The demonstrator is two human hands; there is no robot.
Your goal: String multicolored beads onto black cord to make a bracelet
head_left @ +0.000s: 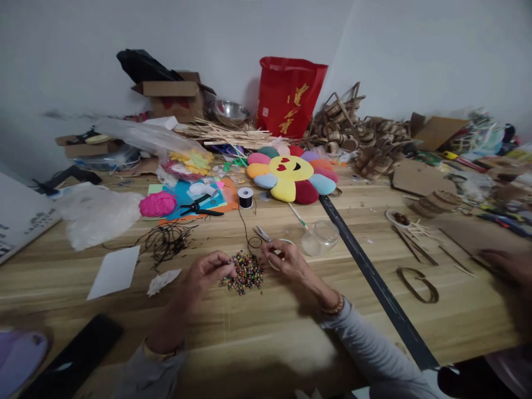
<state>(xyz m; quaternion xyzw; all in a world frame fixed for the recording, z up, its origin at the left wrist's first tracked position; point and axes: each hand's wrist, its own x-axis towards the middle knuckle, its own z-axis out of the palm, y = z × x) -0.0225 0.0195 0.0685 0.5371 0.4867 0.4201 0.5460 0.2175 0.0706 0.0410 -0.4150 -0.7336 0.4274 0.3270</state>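
Observation:
A heap of small multicoloured beads (245, 272) lies on the wooden table between my hands. At its left edge is my left hand (213, 269), thumb and fingertips pinched together; whatever is between them is too small to name. My right hand (286, 259) is on the other side, its fingers also closed in a pinch, with any held thing hidden. Just beyond the right fingertips lie scissors (262, 234), partly covered by the hand. Thin black cord runs from a spool (245, 198) down to a loop near the beads. A clear jar (322, 237) stands beyond my right hand.
A flower cushion (291, 173), pink yarn (158, 205), pliers (201, 209) and tangled black cord (168, 244) lie around. A red bag (288, 97) stands behind. A dark strip (369, 271) crosses the table; another person's hand (505, 263) is at right. A phone (72, 357) lies front left.

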